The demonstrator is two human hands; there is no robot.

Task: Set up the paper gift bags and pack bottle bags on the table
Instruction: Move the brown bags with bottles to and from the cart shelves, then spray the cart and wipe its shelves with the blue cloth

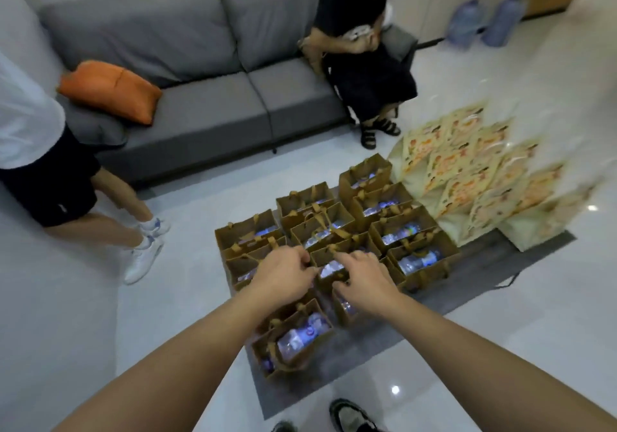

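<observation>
Several brown paper gift bags (422, 258) stand open in rows on a low grey table (500, 258), each with plastic bottles (419, 261) inside. Both my hands reach over the middle of the group. My left hand (283, 273) has its fingers curled at the left rim of one brown bag (329, 268). My right hand (362, 273) pinches that bag's right side, thumb and fingers around the rim. A nearer brown bag (295, 335) with bottles stands below my forearms. Cream printed bags (474, 181) stand in rows at the far right of the table.
A grey sofa (200, 98) with an orange cushion (110, 89) runs along the back. One person sits on its right end, another stands at the left. Two large water jugs (467, 24) stand at the back right. My shoes (350, 416) show below.
</observation>
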